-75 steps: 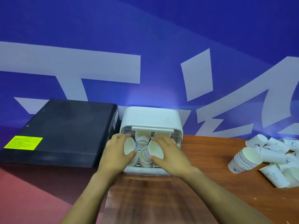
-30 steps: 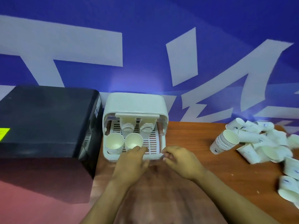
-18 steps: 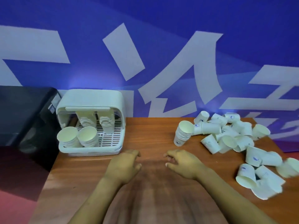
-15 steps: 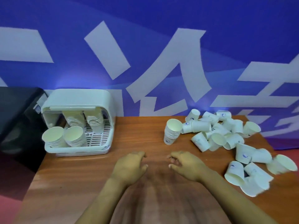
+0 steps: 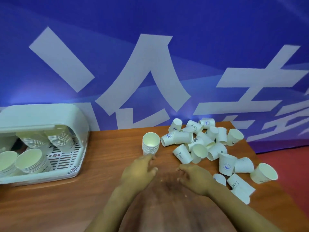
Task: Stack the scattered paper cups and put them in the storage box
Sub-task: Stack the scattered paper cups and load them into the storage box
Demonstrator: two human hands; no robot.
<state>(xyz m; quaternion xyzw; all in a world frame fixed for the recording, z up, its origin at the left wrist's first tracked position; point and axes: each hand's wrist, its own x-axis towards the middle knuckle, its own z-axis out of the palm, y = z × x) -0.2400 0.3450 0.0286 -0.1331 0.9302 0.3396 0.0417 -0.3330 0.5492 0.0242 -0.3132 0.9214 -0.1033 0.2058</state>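
A white storage box [image 5: 76,121] with a raised lid stands at the table's left and holds several stacks of paper cups [image 5: 30,160]. An upright stack of white cups [image 5: 150,144] stands in the middle of the table. Scattered single cups [image 5: 205,144] lie in a heap to its right. My left hand [image 5: 139,169] hovers just in front of the upright stack, fingers loosely bent and holding nothing. My right hand [image 5: 194,175] hovers beside it, near the closest lying cups, also holding nothing.
The wooden table [image 5: 103,190] ends at its right edge [image 5: 274,186] over a red floor. A blue banner wall [image 5: 150,56] with white characters stands right behind the table.
Both hands have left the storage box and moved right across the table toward the upright stack and the heap. The view has swung right with them.
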